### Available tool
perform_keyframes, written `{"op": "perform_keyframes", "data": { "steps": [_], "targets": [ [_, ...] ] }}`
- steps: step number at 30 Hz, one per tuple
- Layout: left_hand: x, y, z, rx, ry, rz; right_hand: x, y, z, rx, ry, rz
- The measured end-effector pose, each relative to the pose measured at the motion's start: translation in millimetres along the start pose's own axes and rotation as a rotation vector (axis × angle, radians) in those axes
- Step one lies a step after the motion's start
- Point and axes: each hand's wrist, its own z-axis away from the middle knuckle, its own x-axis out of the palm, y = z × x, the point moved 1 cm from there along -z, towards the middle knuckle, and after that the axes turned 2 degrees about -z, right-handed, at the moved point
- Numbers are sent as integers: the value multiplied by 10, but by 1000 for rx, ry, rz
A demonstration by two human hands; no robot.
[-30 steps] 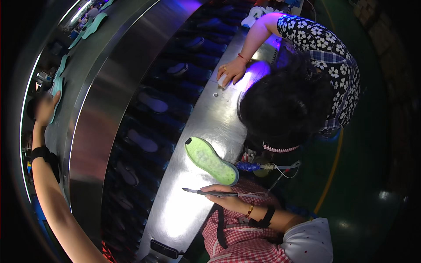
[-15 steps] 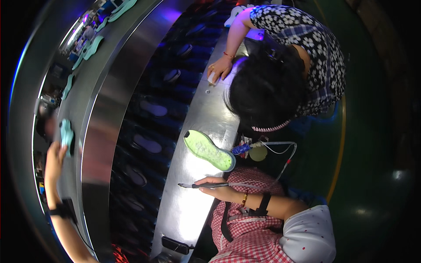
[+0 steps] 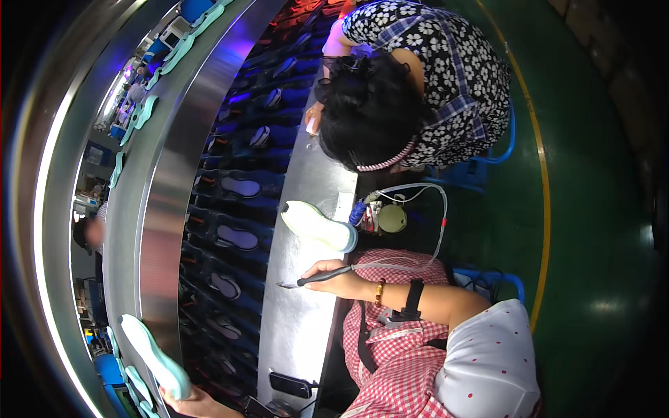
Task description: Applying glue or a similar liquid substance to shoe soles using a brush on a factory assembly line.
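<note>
My left hand (image 3: 189,403) sits at the lower edge, shut on the end of a teal shoe sole (image 3: 155,357) that it holds over the curved metal rail. Resting on the steel worktable (image 3: 300,327), my right hand (image 3: 336,277) grips a thin dark brush tool (image 3: 306,281) with a clear hose trailing from it. A pale green sole (image 3: 317,226) lies flat on the table just beyond the right hand, apart from it.
A co-worker in a flowered shirt (image 3: 446,63) bends over the table's far end, one hand (image 3: 313,117) on it. Dark conveyor trays with soles (image 3: 237,188) run left of the table. Teal soles (image 3: 139,115) line the upper rail. A round pot (image 3: 392,218) and a black phone (image 3: 293,384) are nearby.
My left hand took a teal sole from the upper rail at the left and brought it down toward the lower edge. My right hand stayed on the table with the brush tool.
</note>
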Motion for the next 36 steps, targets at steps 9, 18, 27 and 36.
{"op": "perform_keyframes", "data": {
  "steps": [9,18,27,36],
  "targets": [
    [870,-249,1230,-449,-889,1479,9,-1,88,-41,70,-62],
    [1680,-926,1963,-894,-418,1118,95,-384,164,71,-88,-57],
    [1663,-840,1836,-987,-431,1496,379,-494,289,393,-270,-120],
    [1554,-783,1871,-925,-387,1443,637,-276,89,464,-275,-16]
  ]
}}
